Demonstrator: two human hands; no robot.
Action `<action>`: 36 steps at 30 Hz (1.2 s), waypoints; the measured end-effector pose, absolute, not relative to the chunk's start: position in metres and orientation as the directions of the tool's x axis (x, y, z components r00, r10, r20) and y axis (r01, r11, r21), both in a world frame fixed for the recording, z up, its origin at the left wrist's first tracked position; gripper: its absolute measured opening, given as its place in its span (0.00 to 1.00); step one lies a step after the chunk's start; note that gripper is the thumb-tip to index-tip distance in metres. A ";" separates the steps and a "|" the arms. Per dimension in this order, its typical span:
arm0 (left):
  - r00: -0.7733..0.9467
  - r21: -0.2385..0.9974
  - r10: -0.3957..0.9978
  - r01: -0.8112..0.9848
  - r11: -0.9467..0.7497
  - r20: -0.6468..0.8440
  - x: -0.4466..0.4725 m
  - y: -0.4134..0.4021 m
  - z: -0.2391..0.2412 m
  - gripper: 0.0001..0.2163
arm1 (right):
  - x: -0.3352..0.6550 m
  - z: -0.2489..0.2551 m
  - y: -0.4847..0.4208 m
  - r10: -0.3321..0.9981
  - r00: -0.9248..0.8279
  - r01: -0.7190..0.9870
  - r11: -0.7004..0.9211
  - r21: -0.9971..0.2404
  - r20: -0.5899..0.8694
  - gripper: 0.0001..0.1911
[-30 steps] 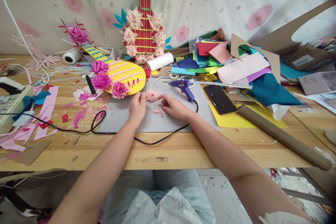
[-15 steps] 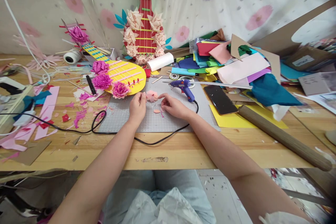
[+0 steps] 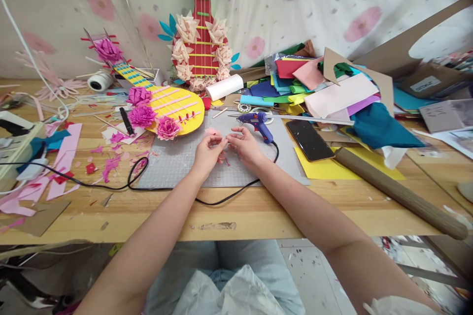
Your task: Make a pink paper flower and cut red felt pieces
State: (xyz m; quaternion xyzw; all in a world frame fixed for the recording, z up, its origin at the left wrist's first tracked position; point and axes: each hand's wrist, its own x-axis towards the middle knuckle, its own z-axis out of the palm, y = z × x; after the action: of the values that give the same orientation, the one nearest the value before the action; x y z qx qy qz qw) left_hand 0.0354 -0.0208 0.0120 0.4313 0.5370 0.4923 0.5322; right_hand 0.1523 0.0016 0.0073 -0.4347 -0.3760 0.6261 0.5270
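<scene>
My left hand [image 3: 208,151] and my right hand [image 3: 245,144] meet fingertip to fingertip above the grey cutting mat [image 3: 173,170]. Both are closed in a pinch; whatever lies between the fingertips is too small or too hidden to make out. Just behind my left hand, pale pink paper petals [image 3: 212,131] show on the mat. A purple glue gun [image 3: 260,126] lies to the right of my hands, nozzle toward the left. Farther left rests a yellow paper guitar [image 3: 185,103] decorated with magenta paper flowers [image 3: 142,116].
A black cord [image 3: 111,184] runs across the mat and table. At the right lie a phone [image 3: 309,140], a brown tube [image 3: 399,192] and a heap of coloured paper [image 3: 295,78]. A red guitar [image 3: 201,49] stands behind. Pink scraps [image 3: 112,165] litter the left.
My left hand has moved right, away from the pale pink petals, until its fingertips meet those of my right hand. My right hand has turned slightly inward. The camera view has shifted slightly.
</scene>
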 end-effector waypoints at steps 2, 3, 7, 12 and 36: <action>-0.059 0.985 0.987 -0.103 0.141 -0.148 0.035 -0.020 0.012 0.15 | 0.152 0.009 0.000 0.984 -0.081 -0.362 -0.180 -0.915 -0.161 0.25; -0.066 0.984 0.988 -0.121 0.133 -0.141 0.034 -0.020 0.012 0.15 | 0.152 0.010 0.000 0.983 -0.087 -0.371 -0.185 -0.910 -0.165 0.25; -0.126 0.977 0.987 -0.199 0.072 -0.098 0.031 -0.019 0.014 0.14 | 0.162 0.018 0.002 0.983 -0.105 -0.315 -0.177 -0.933 -0.151 0.23; -0.165 0.984 0.985 -0.174 0.023 -0.052 0.019 -0.017 0.011 0.13 | 0.215 0.043 0.007 0.968 -0.246 0.149 -0.019 -0.989 -0.056 0.16; -0.248 0.993 0.969 0.116 0.020 0.010 0.006 -0.010 0.001 0.08 | 0.238 0.019 0.017 0.995 -0.096 0.223 0.056 -0.973 0.036 0.18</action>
State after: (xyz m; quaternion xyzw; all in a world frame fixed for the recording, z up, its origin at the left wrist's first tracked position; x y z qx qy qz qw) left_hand 0.0055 -0.0097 0.0009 0.4607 0.5885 0.5271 0.4045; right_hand 0.2384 0.0170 0.0192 -0.5183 -0.5872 0.4507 0.4283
